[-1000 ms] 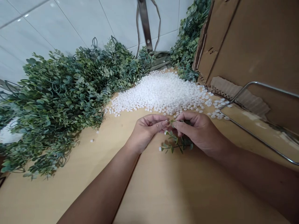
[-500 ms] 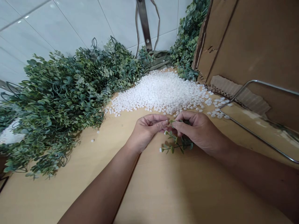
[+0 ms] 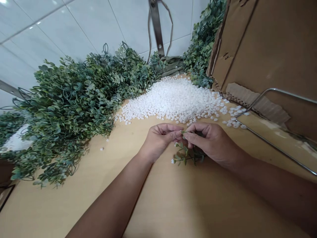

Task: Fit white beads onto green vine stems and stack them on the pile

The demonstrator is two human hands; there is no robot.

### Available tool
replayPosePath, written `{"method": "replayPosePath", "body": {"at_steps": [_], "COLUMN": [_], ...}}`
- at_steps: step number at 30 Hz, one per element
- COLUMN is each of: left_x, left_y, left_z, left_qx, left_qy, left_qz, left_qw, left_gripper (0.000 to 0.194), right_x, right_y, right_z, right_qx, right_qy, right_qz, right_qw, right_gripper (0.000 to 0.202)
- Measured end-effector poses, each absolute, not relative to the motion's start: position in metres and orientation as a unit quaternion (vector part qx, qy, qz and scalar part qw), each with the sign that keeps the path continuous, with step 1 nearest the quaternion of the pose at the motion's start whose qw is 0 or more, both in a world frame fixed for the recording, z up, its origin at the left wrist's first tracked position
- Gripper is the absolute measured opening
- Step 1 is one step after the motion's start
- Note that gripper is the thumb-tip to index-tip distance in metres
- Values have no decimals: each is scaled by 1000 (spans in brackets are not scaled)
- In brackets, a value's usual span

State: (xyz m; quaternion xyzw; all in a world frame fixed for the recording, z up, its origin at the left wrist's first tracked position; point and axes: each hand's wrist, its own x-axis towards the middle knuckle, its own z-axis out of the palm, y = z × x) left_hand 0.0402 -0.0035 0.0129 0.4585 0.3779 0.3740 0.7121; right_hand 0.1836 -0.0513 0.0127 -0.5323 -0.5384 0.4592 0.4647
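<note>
My right hand [image 3: 210, 138] is closed on a green artificial leaf sprig [image 3: 184, 154], pinching one of its stems between thumb and forefinger. Lower branches of the sprig hang below the fingers, and two of their tips carry small white pieces. Right beside it, my left hand [image 3: 162, 138] pinches thumb against forefinger at the end of the held stem. What lies between those left fingertips is too small and covered to make out. Just beyond both hands spreads a heap of small white plastic pieces [image 3: 173, 97] on the wooden table [image 3: 163, 198].
A big pile of artificial greenery [image 3: 74, 102] lies along the left, against the tiled wall [image 3: 89, 23]. More greenery [image 3: 205, 43] stands at the back, beside a cardboard box [image 3: 269, 46]. A bent metal wire frame [image 3: 277, 149] sits at the right. Another white heap [image 3: 17, 140] shows far left.
The view has shifted slightly, so everything sits a little farther right and lower. Both hands keep their pinch at the stem, with the fingertips barely moved.
</note>
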Motion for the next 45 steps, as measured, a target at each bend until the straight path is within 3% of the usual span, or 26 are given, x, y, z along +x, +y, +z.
{"method": "replayPosePath", "body": {"at_steps": [12, 30, 45], "left_x": [40, 43, 45], "left_y": [-2, -2, -3], "left_z": [11, 12, 11], "left_qx": [437, 435, 437], "left_qy": [370, 362, 384], "left_qz": [384, 400, 401], "left_qw": [724, 721, 707], "left_gripper": [24, 21, 24], "right_x": [180, 184, 181], "right_y": [-49, -43, -44], "right_z": [11, 15, 11], "right_qx": [-537, -491, -483], "right_qy": [-516, -478, -493], "right_qz": [463, 543, 518], "right_qw": [482, 485, 505], "right_gripper": [28, 25, 25]}}
